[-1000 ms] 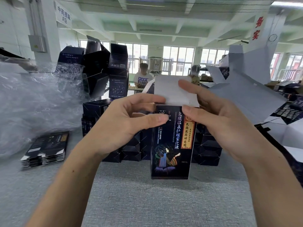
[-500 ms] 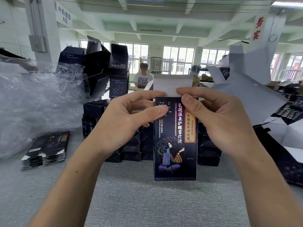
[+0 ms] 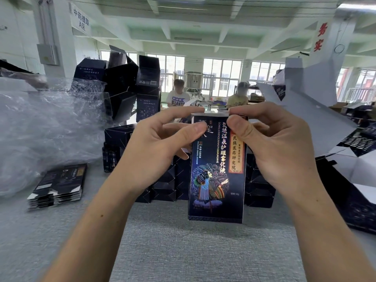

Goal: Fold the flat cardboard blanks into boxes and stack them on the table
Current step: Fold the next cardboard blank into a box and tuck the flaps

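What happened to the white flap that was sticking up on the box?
The flap went down: both hands folded it over, and now it lies nearly shut on top of the box. The left hand and right hand still pinch the box's top corners. The box stays upright, and the blanks and the folded boxes behind have not moved.

Two hands (image 3: 150, 155) (image 3: 272, 147), one box (image 3: 215, 190) (upright)
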